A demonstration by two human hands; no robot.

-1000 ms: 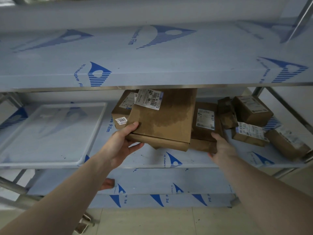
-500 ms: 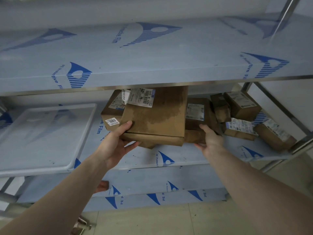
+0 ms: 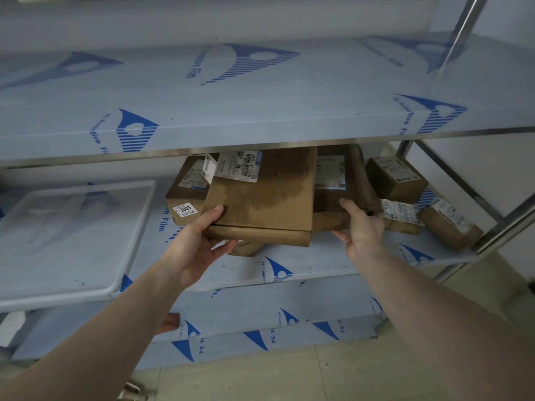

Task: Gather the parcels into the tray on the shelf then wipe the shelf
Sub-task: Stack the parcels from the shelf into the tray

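A big flat brown parcel (image 3: 266, 198) with a barcode label is lifted off the middle shelf (image 3: 304, 264). My left hand (image 3: 199, 241) grips its front left corner, thumb on top and fingers underneath. My right hand (image 3: 362, 227) holds a darker brown parcel (image 3: 335, 195) right beside it, thumb on top. A smaller box marked 3003 (image 3: 185, 198) stands behind my left hand. The clear plastic tray (image 3: 136, 235) lies at the left end of the same shelf, with nothing in it.
Several more small labelled parcels (image 3: 396, 178) lie at the shelf's right end by the metal upright (image 3: 451, 180). The upper shelf (image 3: 260, 105) hangs low over the parcels. A lower shelf (image 3: 260, 314) in blue film sits below, above a tiled floor.
Both hands have lifted their parcels slightly and drawn them closer together. My right thumb has come onto the dark parcel's top. The view has shifted a little to the right.
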